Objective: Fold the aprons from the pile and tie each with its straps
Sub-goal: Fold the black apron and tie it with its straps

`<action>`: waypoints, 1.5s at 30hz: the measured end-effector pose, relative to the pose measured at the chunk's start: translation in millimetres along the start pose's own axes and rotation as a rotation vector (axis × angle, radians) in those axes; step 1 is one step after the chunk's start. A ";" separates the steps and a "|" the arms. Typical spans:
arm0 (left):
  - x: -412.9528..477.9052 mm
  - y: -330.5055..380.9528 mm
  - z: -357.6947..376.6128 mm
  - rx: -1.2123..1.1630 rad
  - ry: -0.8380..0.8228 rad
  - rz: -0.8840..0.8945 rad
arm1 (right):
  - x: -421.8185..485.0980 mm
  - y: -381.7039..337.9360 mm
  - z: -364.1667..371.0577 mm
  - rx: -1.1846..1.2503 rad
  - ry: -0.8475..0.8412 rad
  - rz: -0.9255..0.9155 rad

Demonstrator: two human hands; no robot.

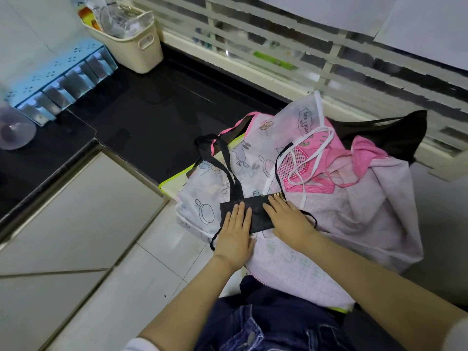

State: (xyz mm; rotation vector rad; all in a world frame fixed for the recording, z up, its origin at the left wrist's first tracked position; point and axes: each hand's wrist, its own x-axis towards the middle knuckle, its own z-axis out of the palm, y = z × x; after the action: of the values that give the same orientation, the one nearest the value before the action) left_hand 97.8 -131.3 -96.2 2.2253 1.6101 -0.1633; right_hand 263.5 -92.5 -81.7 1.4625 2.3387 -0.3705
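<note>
A small folded black apron (255, 211) lies on top of the apron pile (354, 211). My left hand (235, 231) presses flat on its left part with straight fingers. My right hand (288, 219) presses flat on its right part. Its black straps (220, 158) trail loose up and to the left over a white printed apron (248, 153); another thin strap loops out to the right. Pink aprons (316, 160) and another black apron (395, 133) lie further back in the pile.
A black countertop (152, 117) runs to the left. On it stand a beige basket (131, 39), a blue spice rack (63, 82) and a clear cup (15, 127). A slatted window (304, 59) lines the back. White floor tiles (101, 274) lie below.
</note>
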 end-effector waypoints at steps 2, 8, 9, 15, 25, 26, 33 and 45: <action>0.5 1.7 -3.6 -0.054 -0.021 -0.015 | 2.5 -1.5 0.7 -0.043 0.017 0.004; 4.4 9.8 -21.8 -0.157 -0.045 -0.058 | -7.6 -1.9 -23.8 0.040 0.274 -0.079; 6.5 10.8 -23.5 -0.150 -0.026 -0.063 | -13.0 -5.3 -31.0 0.086 0.256 -0.081; 8.6 5.7 -28.4 -0.122 0.014 -0.007 | -40.9 3.1 -19.2 0.561 0.239 0.076; -0.4 5.5 -53.3 -0.211 0.569 0.146 | -71.7 -4.5 -39.7 0.342 0.721 -0.091; 1.0 10.1 -63.2 -0.241 0.612 0.158 | -75.3 -9.6 -45.1 0.332 0.781 -0.100; 0.9 0.5 -44.0 -0.322 0.300 0.237 | -83.2 -24.9 -23.8 0.293 0.717 -0.135; -41.2 -10.2 8.0 0.001 -0.044 0.405 | -97.8 -35.5 15.7 0.547 0.039 -0.187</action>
State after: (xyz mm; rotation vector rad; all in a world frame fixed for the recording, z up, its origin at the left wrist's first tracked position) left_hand 75.6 -168.2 -93.0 2.4734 1.1058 -0.0995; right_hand 273.3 -193.1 -52.7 1.4726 2.5336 -1.1125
